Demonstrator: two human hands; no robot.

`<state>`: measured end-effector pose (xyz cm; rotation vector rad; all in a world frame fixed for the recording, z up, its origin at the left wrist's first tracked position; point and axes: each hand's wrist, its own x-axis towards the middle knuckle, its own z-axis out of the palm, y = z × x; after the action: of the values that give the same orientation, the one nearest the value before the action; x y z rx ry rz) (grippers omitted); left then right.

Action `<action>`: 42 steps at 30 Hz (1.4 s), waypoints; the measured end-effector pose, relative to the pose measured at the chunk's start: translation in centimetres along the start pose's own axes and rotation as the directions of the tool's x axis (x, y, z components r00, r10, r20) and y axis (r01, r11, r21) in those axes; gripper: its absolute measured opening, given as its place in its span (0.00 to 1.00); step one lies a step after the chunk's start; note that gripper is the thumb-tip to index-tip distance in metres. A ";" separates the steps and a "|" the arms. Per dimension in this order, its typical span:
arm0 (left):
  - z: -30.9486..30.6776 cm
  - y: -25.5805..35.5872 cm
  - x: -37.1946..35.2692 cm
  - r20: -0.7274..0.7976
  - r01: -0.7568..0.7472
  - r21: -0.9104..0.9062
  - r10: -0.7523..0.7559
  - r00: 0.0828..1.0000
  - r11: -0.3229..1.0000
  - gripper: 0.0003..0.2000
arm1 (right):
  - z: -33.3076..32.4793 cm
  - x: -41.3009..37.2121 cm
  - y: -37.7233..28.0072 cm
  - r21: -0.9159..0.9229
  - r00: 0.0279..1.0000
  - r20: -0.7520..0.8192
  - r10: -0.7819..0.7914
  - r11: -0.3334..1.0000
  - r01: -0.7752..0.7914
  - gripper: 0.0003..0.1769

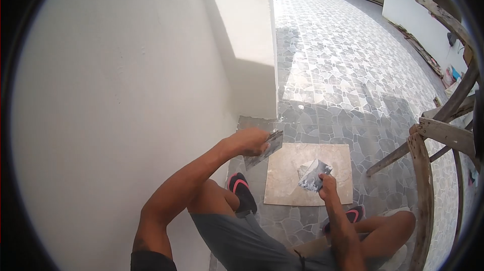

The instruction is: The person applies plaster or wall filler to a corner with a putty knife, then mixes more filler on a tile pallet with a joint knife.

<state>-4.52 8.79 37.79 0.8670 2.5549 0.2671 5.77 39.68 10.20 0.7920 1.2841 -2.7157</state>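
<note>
My left hand [250, 141] is closed on a wide flat metal blade [265, 151], tilted above the floor by the wall corner. A second blade [313, 175], smeared with white paste, is gripped in my right hand [327, 186]. That blade is over a beige square tile [282, 180] lying on the floor between my feet. Some white paste [304, 169] shows on the tile beside and partly behind the right blade.
A white wall [126, 79] rises close on the left, with a projecting column [252, 44]. Wooden scaffold poles [423, 185] stand at the right. Patterned floor tiles [333, 69] stretch ahead, and planks [416, 44] lie along the far right wall.
</note>
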 end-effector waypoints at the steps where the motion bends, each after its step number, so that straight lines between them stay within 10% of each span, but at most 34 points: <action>1: 0.2 1.0 0.4 -0.016 -0.022 -0.006 0.022 1.000 1.000 0.15 | -0.3 -0.1 0.7 0.022 1.000 -0.023 0.006 1.000 -0.006 0.11; 10: 4.5 0.6 3.9 0.158 -0.024 -0.066 0.034 0.987 0.998 0.13 | -4.6 -5.7 7.4 0.132 0.978 -0.189 0.091 0.989 -0.066 0.11; 22: 3.7 -4.8 4.5 -0.103 -0.092 -0.114 0.080 0.991 0.989 0.15 | -5.4 -5.3 9.6 -0.007 0.967 -0.202 0.158 0.987 -0.163 0.12; 27: 2.8 -5.2 3.5 -0.097 -0.022 -0.213 0.001 0.995 0.977 0.16 | -11.7 0.2 16.8 -0.429 0.991 -0.003 -0.131 0.896 0.118 0.12; 31: 3.3 -5.7 4.2 -0.084 0.016 -0.204 -0.033 0.996 0.979 0.17 | -8.4 -2.3 14.9 -0.228 0.977 -0.196 0.077 0.966 -0.122 0.12; 42: 4.1 -6.0 3.8 -0.142 -0.051 -0.238 0.017 0.990 0.970 0.18 | -7.0 -3.2 11.6 -0.621 0.969 -0.235 -0.079 0.779 -0.087 0.11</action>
<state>-8.58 6.59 30.99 0.8246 2.5646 0.6550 14.34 36.58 -0.25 1.0428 2.0644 -1.9717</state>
